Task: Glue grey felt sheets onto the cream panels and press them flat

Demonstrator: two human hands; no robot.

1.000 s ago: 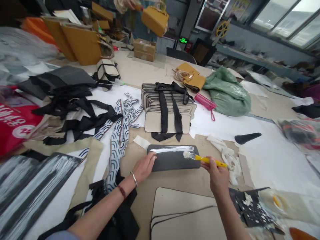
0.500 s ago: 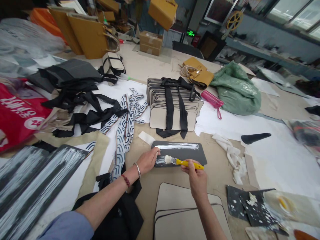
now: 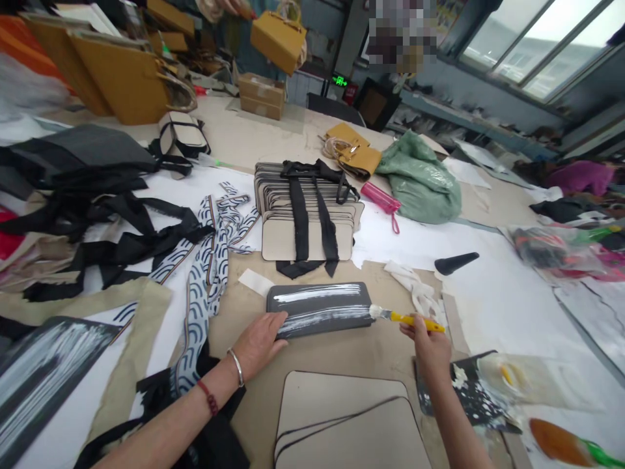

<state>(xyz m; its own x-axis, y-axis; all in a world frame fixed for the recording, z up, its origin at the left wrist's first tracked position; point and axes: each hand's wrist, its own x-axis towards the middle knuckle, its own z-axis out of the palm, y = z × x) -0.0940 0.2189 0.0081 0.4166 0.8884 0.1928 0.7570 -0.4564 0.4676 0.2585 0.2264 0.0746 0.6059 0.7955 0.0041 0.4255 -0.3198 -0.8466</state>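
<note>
A dark grey rectangular panel (image 3: 319, 298) lies on the brown work surface, with two white streaks running along its length. My left hand (image 3: 261, 340) rests at the panel's lower left corner, fingers spread and pressing on its edge. My right hand (image 3: 427, 342) grips the yellow handle of a brush (image 3: 415, 320); its white-coated bristles touch the panel's right end, where the lower streak stops. Beyond the panel stands a row of beige boards (image 3: 307, 238) with black strips laid over them. Larger beige panels (image 3: 346, 417) lie stacked nearer to me.
Black strips (image 3: 137, 221) and patterned ribbons (image 3: 198, 312) are heaped on the left. To the right are a white-spattered dark sheet (image 3: 469, 391), an orange-brown bottle (image 3: 556, 443) and a black tapered object (image 3: 456, 262). A green bag (image 3: 420, 182) sits farther back.
The brush and my right hand have moved right, from the panel's left part to its right end. A second white streak now spans the panel. The view has shifted to the right.
</note>
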